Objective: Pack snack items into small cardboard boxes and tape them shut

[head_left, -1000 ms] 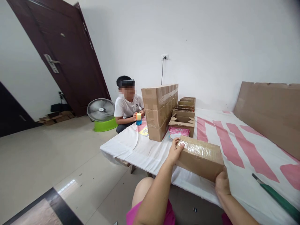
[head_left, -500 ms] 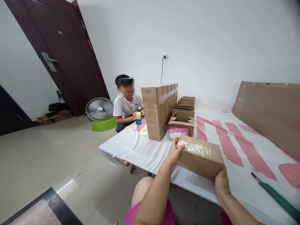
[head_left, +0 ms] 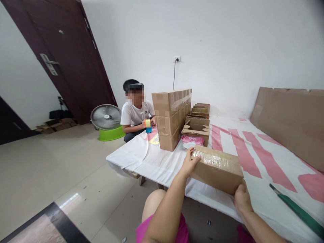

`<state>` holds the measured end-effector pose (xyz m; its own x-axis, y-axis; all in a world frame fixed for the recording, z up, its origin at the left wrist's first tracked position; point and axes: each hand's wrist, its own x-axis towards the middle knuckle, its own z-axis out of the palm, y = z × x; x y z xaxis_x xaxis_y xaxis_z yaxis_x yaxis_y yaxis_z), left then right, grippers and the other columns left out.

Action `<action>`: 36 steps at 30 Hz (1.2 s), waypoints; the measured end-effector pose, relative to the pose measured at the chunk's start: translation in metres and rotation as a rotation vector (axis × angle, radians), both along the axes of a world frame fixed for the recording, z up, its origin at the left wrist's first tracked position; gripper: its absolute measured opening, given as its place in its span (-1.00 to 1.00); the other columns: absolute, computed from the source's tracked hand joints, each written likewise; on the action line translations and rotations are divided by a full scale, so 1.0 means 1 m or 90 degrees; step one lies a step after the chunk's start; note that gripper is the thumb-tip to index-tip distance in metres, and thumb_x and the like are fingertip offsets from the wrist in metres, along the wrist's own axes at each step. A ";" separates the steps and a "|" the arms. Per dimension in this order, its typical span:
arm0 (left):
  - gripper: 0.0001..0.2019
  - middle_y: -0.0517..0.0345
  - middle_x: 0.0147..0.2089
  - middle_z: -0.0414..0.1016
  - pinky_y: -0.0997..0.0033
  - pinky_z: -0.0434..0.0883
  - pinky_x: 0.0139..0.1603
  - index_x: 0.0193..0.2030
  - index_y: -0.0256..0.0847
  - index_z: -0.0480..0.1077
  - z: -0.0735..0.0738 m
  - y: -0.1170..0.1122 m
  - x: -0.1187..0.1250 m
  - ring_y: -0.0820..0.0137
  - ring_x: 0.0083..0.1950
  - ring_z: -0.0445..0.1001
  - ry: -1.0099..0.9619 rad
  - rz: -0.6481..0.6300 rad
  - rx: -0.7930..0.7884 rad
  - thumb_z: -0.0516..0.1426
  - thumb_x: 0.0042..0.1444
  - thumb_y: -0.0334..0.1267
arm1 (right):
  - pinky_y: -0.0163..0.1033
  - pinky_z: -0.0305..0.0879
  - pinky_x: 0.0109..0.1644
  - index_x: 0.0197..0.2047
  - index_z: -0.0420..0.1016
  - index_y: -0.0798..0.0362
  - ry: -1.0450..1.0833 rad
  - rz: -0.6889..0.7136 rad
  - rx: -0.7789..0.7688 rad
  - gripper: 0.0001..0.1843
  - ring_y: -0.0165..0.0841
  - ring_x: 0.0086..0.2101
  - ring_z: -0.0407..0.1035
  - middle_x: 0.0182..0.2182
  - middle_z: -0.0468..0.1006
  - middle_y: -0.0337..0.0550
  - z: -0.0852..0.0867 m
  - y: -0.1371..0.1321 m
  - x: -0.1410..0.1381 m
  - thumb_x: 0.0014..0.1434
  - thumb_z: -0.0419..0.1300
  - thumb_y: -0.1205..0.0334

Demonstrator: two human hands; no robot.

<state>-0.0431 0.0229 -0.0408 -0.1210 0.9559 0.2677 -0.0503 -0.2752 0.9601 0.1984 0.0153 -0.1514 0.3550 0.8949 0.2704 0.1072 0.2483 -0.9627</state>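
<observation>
Between my two hands is a long brown cardboard box [head_left: 215,168] with clear tape along its top, at the near edge of the table. My left hand [head_left: 189,162] grips its left end, thumb on the taped top. At the lower right end my right hand [head_left: 243,197] holds the corner; some of its fingers are hidden behind the box. Just beyond the box lies a pink soft package [head_left: 192,141], in front of a row of open cardboard boxes [head_left: 196,130]. Left of these stands a stack of taped boxes [head_left: 167,125].
On the right of the cloth-covered table [head_left: 141,152] lies a green-handled tool [head_left: 296,209] with a dark tip. A large cardboard sheet [head_left: 288,121] leans at the back right. Across the table crouches a person [head_left: 136,113] holding a tape dispenser [head_left: 148,126]. A fan [head_left: 106,117] stands on the floor.
Almost nothing differs. The box and my right hand have shifted slightly to the right, and the view has moved a little.
</observation>
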 end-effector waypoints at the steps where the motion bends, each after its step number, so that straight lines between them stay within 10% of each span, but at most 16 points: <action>1: -0.43 -0.08 0.22 0.33 0.16 0.21 0.26 0.18 -0.15 0.16 0.000 0.000 0.001 0.15 0.23 0.34 0.001 -0.008 -0.002 0.21 0.06 -0.11 | -0.13 0.28 0.01 -0.05 0.37 -0.02 -0.012 -0.001 0.001 -0.57 -0.25 -0.08 0.34 -0.16 0.51 -0.20 -0.001 -0.001 0.001 0.14 -0.12 0.01; 13: -0.32 -0.07 0.33 0.20 0.11 0.11 0.34 0.30 -0.09 0.08 0.009 -0.006 0.001 0.12 0.33 0.22 0.031 -0.058 -0.052 0.19 0.06 -0.04 | -0.08 0.38 -0.01 -0.06 0.35 -0.02 -0.089 0.004 -0.069 -0.55 -0.22 -0.06 0.42 -0.09 0.56 -0.08 0.024 -0.021 0.013 0.21 -0.15 -0.09; 20: -0.24 -0.07 0.38 0.11 0.10 0.07 0.37 0.34 -0.10 0.02 0.017 -0.009 -0.003 0.09 0.38 0.14 0.042 -0.101 -0.061 0.21 0.03 -0.03 | 0.07 0.25 0.11 -0.13 0.45 0.03 -0.369 -0.006 -0.078 -0.52 -0.04 0.02 0.36 -0.07 0.54 0.06 0.052 0.002 0.119 0.00 0.12 -0.12; 22: -0.23 -0.06 0.38 0.11 0.10 0.07 0.37 0.34 -0.11 0.01 0.016 -0.010 0.000 0.09 0.39 0.11 0.053 -0.114 -0.052 0.21 0.04 -0.02 | 0.09 0.21 0.15 -0.13 0.46 0.02 -0.648 -0.082 -0.142 -0.53 -0.01 0.04 0.35 -0.05 0.53 0.08 0.055 0.003 0.157 0.00 0.09 -0.10; 27: -0.19 -0.12 0.42 0.02 0.07 0.04 0.39 0.37 -0.15 -0.05 0.010 -0.013 0.015 0.08 0.42 0.04 0.105 -0.164 -0.013 0.21 0.06 0.00 | 0.01 0.34 -0.02 0.05 0.45 0.12 -0.851 -0.073 -0.318 -0.45 0.01 -0.11 0.47 -0.17 0.58 0.14 0.042 -0.010 0.218 0.05 0.07 0.00; 32: -0.32 -0.12 0.33 0.17 0.04 0.19 0.30 0.28 -0.11 0.10 0.009 -0.012 0.021 0.09 0.37 0.14 0.079 -0.151 0.009 0.23 0.05 -0.02 | -0.09 0.37 -0.04 0.08 0.43 0.15 -0.854 -0.064 -0.308 -0.49 -0.08 -0.10 0.49 -0.11 0.58 0.15 0.049 -0.012 0.223 0.12 -0.07 0.20; 36: -0.60 -0.05 0.24 0.27 0.14 0.32 0.15 -0.06 -0.13 0.30 0.010 -0.007 0.020 0.11 0.29 0.25 0.037 -0.084 0.000 0.25 0.02 -0.04 | -0.09 0.42 -0.21 0.10 0.37 0.10 -0.741 -0.104 -0.230 -0.50 -0.13 -0.25 0.53 -0.21 0.62 0.03 0.097 -0.007 0.202 0.19 -0.14 0.14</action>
